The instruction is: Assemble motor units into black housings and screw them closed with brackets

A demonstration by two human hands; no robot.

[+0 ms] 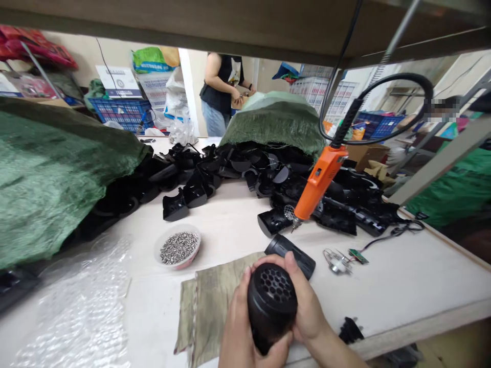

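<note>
Between both hands is a black cylindrical plastic housing (pixel 272 306) with a honeycomb grille on its upturned end. My left hand (pixel 241 324) wraps its left side, and my right hand (pixel 305 301) closes round its right side, thumb near the top. Beneath them lies a folded greenish cloth (pixel 215 301). Just beyond the housing rests a black half-shell (pixel 293 255). Above that hangs an orange electric screwdriver (pixel 320 179), its tip pointing down, apart from my hands. To the right sit a small motor with wires (pixel 338 263) and a green circuit board (pixel 358 255).
A bowl of screws (pixel 178 248) stands left of the cloth. Bubble wrap (pixel 82 312) covers the front left. Piles of black shells (pixel 245 166) spill from green woven sacks (pixel 49 179) across the back. A black plug (pixel 350 329) lies at the front edge. Another person (pixel 220 92) stands beyond the table.
</note>
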